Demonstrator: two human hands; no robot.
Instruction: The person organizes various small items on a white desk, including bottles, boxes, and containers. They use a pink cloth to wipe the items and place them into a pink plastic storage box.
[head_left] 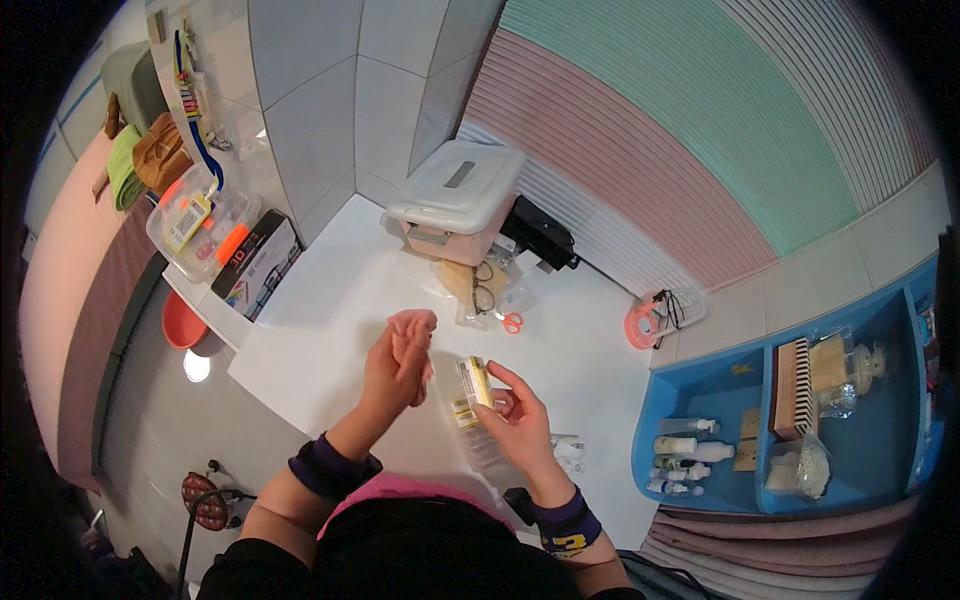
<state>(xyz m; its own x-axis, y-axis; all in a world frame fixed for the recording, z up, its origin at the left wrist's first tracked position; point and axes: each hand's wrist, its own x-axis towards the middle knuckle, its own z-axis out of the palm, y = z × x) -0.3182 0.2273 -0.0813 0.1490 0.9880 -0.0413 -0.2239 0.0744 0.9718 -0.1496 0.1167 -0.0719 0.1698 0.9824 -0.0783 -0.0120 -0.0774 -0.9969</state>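
Observation:
My right hand (519, 423) holds a small yellow-and-white packet (474, 384) upright between thumb and fingers. A second yellow packet (464, 413) shows just below it, beside a clear plastic bag (488, 452) that hangs or lies under the hand. My left hand (396, 362) is raised over the white table (310, 335), its fingers curled together; anything inside them is hidden. Beyond the hands lie eyeglasses (484, 292) on clear bags and orange-handled scissors (512, 322).
A lidded storage box (455, 190) and a black case (541, 232) stand against the wall. Right of the table, a blue shelf unit (652, 400) holds several small bottles (712, 452). A tape roll (640, 326) sits in the far right corner. A red stool (206, 500) stands lower left.

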